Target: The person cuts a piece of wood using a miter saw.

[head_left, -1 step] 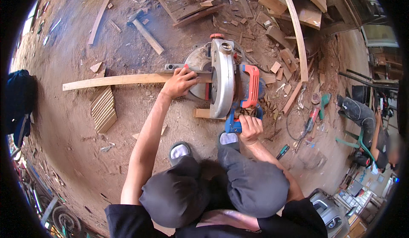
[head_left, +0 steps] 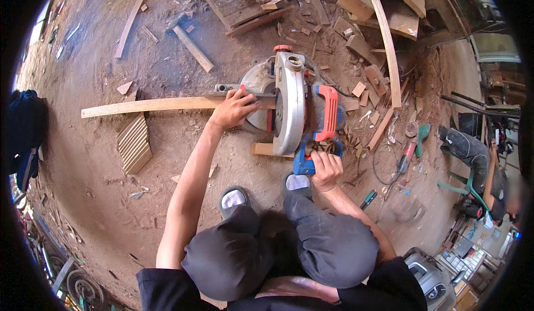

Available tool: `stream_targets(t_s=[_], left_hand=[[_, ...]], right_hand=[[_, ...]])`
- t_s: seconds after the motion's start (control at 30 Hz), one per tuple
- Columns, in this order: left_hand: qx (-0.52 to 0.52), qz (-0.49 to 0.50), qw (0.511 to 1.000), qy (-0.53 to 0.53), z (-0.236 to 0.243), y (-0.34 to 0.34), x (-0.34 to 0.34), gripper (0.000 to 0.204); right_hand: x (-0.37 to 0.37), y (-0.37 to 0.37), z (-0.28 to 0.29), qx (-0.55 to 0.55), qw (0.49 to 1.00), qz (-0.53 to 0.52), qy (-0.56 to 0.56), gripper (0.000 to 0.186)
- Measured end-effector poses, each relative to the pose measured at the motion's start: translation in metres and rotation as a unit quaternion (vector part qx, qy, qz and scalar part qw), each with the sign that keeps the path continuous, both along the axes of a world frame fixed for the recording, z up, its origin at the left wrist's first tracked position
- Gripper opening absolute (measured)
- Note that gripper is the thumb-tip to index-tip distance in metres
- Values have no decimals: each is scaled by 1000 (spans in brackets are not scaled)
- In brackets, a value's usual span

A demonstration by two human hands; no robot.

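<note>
A miter saw with a grey guard and a red carrying handle stands on the ground before me. My right hand is wrapped round its blue handle. Across the saw's base lies a long wooden strip, reaching out to the left. My left hand holds this strip against the fence, fingers bent over the top, close to the left of the blade guard. The strip's right end is hidden behind the guard. A ridged wood block sits under the strip's left part.
A hammer lies beyond the strip. Offcuts and boards pile up at the far right. An angle grinder with a cord rests on the right, near a seated person. A wood piece lies at the saw's near side.
</note>
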State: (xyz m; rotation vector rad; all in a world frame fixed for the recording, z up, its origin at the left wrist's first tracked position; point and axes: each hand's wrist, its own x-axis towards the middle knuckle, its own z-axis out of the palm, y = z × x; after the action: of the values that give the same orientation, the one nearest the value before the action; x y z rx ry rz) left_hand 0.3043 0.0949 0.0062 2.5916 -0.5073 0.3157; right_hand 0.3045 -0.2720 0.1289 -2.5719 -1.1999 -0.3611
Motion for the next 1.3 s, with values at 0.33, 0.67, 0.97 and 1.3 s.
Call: stream_targets(t_s=[0.33,0.67,0.97,1.3], left_hand=[[-14,0,999,-43,3,3,-5,22],[19,11,997,-71,6,-11,5,25],[22,104,994,-37,30,-21,-41,40],[45,409,909,62,5,100,-133,74]], right_hand=[[90,44,185,-62,985,64,148,93],[102,40,170,8,993,76,-92,60],[36,-11,99,328,912,116,-216,47],[126,-13,-102,92,988,72,103,29]])
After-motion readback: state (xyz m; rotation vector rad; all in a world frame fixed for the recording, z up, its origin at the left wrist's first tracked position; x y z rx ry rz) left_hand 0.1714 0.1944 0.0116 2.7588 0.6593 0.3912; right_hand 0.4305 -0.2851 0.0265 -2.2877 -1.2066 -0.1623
